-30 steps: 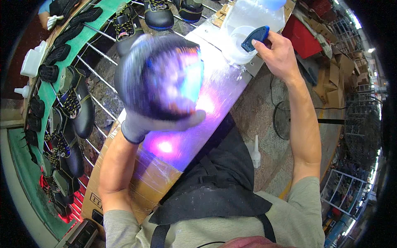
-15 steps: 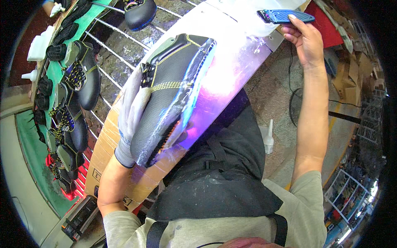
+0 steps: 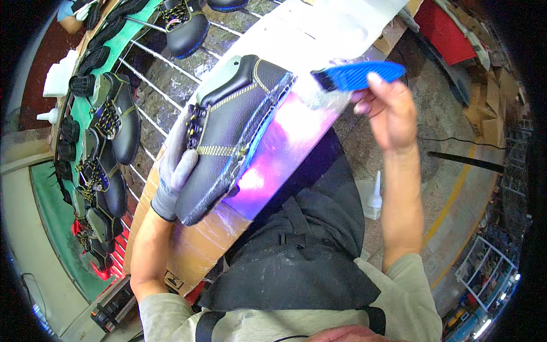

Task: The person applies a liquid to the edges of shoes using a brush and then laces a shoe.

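My left hand, in a grey glove, grips a black leather shoe from its laced side. The shoe has yellow stitching, and a wet-looking whitish and blue band runs along its lower edge. Its toe points down toward me. In my bare right hand is a brush with a blue ribbed handle, pinched between thumb and fingers. The dark bristles face left, a little to the right of the shoe's heel and apart from it. Below the brush lies a board with a shiny, brightly lit covering.
Several black shoes stand along a rack of metal rods at left. Dark soles line a green strip beside white bottles. A white nozzle-shaped container is right of my apron. Cartons sit at far right.
My right hand has brought the brush left and down, nearer the shoe. The shoe has turned slightly, showing more of its side. The rack appears shifted within the view.
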Motion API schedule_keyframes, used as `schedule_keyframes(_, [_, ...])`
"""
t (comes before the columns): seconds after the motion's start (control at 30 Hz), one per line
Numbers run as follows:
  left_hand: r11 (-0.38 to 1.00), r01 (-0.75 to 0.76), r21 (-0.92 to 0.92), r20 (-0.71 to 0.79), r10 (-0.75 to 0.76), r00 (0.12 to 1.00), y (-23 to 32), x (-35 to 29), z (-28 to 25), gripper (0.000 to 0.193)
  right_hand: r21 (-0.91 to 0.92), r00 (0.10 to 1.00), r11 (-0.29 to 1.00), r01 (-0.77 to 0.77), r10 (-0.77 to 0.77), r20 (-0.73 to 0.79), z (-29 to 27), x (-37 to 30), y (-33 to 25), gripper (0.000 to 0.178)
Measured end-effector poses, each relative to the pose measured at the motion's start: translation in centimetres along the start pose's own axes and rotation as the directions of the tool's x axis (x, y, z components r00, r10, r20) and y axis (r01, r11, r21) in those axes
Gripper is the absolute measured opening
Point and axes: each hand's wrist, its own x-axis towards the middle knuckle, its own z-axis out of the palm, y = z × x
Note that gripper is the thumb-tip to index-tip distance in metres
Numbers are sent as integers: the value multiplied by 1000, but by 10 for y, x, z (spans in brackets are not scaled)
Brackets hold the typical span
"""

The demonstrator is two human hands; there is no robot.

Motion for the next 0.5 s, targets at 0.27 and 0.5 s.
schedule_keyframes(0.27, [981, 5, 194, -1, -5, 1000, -15, -12, -13, 95, -425, 934, 862, 277, -346, -92, 47, -29, 27, 18])
schedule_keyframes(0.5, [941, -20, 338, 38, 7, 999, 5, -13, -12, 93, -573, 920, 776, 263, -381, -93, 40, -3, 10, 17])
